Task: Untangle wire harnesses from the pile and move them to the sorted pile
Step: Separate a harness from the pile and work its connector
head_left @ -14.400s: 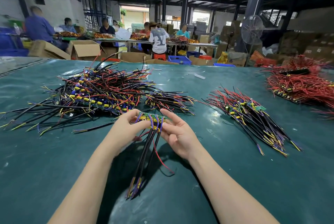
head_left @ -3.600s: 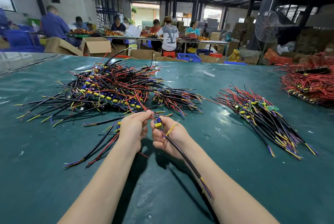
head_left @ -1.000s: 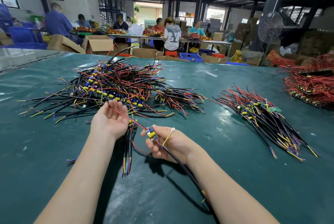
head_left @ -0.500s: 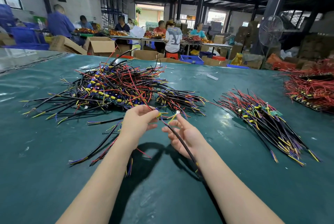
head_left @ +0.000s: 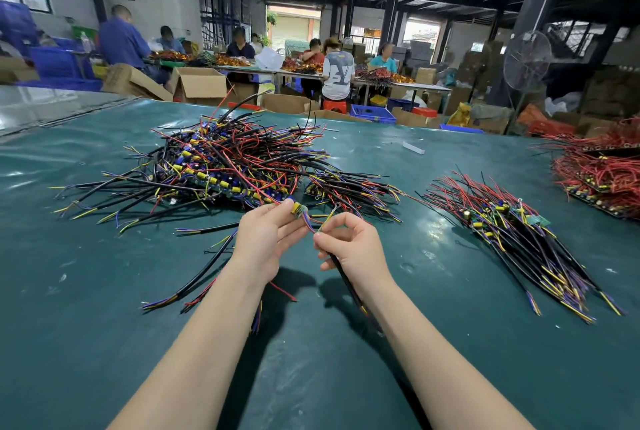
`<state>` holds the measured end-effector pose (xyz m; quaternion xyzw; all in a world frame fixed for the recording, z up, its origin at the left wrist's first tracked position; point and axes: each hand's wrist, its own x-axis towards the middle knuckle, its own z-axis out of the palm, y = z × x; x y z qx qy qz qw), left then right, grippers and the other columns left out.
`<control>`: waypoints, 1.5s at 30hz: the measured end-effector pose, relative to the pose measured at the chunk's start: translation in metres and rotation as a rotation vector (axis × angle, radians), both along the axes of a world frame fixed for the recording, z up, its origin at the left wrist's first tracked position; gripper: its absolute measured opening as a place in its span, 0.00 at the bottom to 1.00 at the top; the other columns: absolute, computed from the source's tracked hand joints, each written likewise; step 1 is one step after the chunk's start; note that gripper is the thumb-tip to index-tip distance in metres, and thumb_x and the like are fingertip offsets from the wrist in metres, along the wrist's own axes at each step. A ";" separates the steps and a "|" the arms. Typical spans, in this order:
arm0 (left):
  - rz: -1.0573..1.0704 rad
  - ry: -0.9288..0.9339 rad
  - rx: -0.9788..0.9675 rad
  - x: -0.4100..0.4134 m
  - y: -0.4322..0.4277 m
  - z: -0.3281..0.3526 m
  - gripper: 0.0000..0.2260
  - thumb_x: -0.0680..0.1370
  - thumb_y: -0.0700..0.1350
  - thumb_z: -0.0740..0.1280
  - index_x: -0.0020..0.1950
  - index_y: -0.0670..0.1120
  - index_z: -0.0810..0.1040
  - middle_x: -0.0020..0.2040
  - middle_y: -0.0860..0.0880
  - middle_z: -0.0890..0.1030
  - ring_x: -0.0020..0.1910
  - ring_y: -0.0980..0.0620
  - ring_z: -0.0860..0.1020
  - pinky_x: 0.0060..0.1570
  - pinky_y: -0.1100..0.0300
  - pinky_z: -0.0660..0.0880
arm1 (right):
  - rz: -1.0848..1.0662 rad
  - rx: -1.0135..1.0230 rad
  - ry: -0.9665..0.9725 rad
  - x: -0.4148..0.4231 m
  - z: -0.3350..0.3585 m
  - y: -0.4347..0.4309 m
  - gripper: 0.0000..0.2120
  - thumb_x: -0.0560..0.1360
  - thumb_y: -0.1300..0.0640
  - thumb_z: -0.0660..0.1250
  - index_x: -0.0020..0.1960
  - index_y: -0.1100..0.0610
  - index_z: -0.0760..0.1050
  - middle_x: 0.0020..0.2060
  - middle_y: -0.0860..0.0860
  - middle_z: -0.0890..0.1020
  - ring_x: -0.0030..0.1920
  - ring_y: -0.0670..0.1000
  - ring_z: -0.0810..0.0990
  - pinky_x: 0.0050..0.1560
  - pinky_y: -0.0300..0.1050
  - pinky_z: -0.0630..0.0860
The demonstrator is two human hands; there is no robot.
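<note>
On the green table mat [head_left: 104, 325], three heaps of wiring lie in a row: the tangled pile [head_left: 228, 166] at left centre, the sorted pile [head_left: 512, 232] to the right with its wires roughly parallel, and a mostly red pile [head_left: 602, 176] at the far right edge. Two hands work near the front of the tangled pile. The left hand [head_left: 263, 239] pinches the small component end of one wire harness [head_left: 298, 210] between thumb and fingers. The right hand [head_left: 356, 249] pinches the same harness's thin wires between thumb and forefinger, and its black sheathed cable runs back beneath the right wrist. A few loose harnesses [head_left: 194, 287] lie on the mat under the left forearm. Bare mat separates the tangled and sorted piles and fills the near foreground. Beyond the table's far edge stand open cardboard boxes [head_left: 199, 83], one pedestal fan [head_left: 527, 62], and several people seated at long benches in a dim, steel-roofed workshop.
</note>
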<state>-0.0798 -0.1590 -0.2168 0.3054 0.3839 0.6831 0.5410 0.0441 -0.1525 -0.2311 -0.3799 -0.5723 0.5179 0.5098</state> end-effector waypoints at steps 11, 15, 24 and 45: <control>0.022 -0.198 -0.038 0.006 0.005 -0.005 0.06 0.79 0.37 0.60 0.42 0.39 0.72 0.37 0.43 0.77 0.27 0.55 0.81 0.29 0.64 0.78 | -0.334 0.246 -0.189 -0.008 -0.014 -0.003 0.06 0.70 0.67 0.69 0.37 0.58 0.77 0.27 0.46 0.77 0.24 0.41 0.74 0.23 0.32 0.68; 0.010 -0.107 0.049 0.008 0.004 -0.002 0.06 0.79 0.36 0.60 0.42 0.42 0.69 0.38 0.45 0.76 0.35 0.52 0.80 0.32 0.64 0.79 | -0.373 0.479 -0.520 -0.007 -0.016 -0.003 0.06 0.75 0.64 0.64 0.41 0.63 0.79 0.31 0.58 0.79 0.32 0.57 0.77 0.38 0.47 0.70; -0.041 0.054 0.012 -0.001 0.002 -0.003 0.08 0.80 0.41 0.61 0.41 0.48 0.69 0.41 0.47 0.80 0.33 0.53 0.81 0.33 0.65 0.79 | -0.112 0.287 -0.383 -0.007 -0.014 0.002 0.09 0.75 0.67 0.61 0.46 0.60 0.80 0.25 0.44 0.71 0.20 0.40 0.67 0.26 0.29 0.61; -0.086 0.072 -0.024 0.004 0.003 -0.018 0.06 0.74 0.32 0.66 0.42 0.42 0.77 0.29 0.53 0.81 0.27 0.62 0.78 0.30 0.70 0.75 | 0.005 0.024 0.064 -0.004 -0.003 -0.001 0.10 0.75 0.69 0.62 0.37 0.61 0.74 0.20 0.47 0.75 0.16 0.42 0.66 0.18 0.32 0.62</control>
